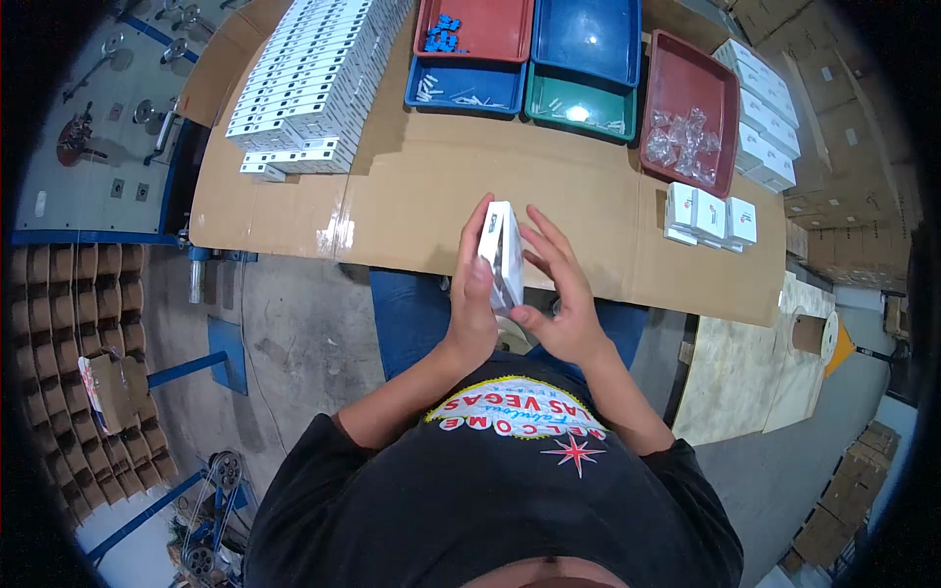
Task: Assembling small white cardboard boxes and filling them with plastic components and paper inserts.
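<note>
In front of my body, just past the table's near edge, a small white cardboard box [507, 253] stands tilted on end. A dark gap runs along its side, where the lid or a flap stands slightly apart. My left hand [474, 294] grips the box from the left, with its thumb against the near face. On the other side, my right hand [566, 299] has its fingers spread next to the box. Its thumb is close to the box's lower corner; whether it touches cannot be made out.
A cardboard-covered table [431, 186] carries a tall stack of white boxes [319, 83] at left. Along the back lie a red tray [500, 20] with blue parts, blue [466, 106] and green [578, 125] trays with small parts, and a dark red tray [720, 98] with clear bags. White boxes [710, 216] sit at right.
</note>
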`<state>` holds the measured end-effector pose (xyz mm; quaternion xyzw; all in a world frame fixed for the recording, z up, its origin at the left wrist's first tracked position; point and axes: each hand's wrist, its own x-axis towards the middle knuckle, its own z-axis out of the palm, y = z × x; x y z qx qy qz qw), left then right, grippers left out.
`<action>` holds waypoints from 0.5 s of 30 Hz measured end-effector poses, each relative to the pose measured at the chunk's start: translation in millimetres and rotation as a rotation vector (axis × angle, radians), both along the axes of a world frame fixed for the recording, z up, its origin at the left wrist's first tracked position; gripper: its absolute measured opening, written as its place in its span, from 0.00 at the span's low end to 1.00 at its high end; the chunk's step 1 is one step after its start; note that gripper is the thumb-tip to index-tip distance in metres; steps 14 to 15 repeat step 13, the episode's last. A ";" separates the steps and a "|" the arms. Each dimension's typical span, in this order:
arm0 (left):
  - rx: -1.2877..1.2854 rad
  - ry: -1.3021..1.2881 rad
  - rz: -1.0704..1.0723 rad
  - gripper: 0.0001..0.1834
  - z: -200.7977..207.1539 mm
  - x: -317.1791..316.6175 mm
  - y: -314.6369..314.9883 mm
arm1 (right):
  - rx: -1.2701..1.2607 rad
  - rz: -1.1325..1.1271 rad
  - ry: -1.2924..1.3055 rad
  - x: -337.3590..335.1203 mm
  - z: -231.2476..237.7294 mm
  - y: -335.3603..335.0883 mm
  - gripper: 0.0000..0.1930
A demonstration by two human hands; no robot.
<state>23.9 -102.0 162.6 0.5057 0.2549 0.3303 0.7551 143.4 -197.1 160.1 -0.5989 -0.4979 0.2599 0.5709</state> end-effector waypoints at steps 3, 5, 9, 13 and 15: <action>0.206 -0.010 0.047 0.56 -7.0 -3.0 2.6 | -0.014 0.048 0.039 -1.0 -6.5 -0.4 0.48; 0.213 -0.006 0.041 0.58 -10.1 -4.3 4.6 | -0.010 0.064 0.050 -5.1 6.4 0.3 0.47; 0.285 0.020 0.051 0.62 -7.8 -1.7 5.0 | 0.077 0.049 -0.244 2.2 -1.0 3.5 0.44; 0.324 -0.006 0.027 0.64 -10.6 -1.8 2.2 | 0.172 0.056 -0.286 -0.8 -10.3 4.1 0.42; 0.324 -0.006 0.027 0.64 -10.6 -1.8 2.2 | 0.172 0.056 -0.286 -0.8 -10.3 4.1 0.42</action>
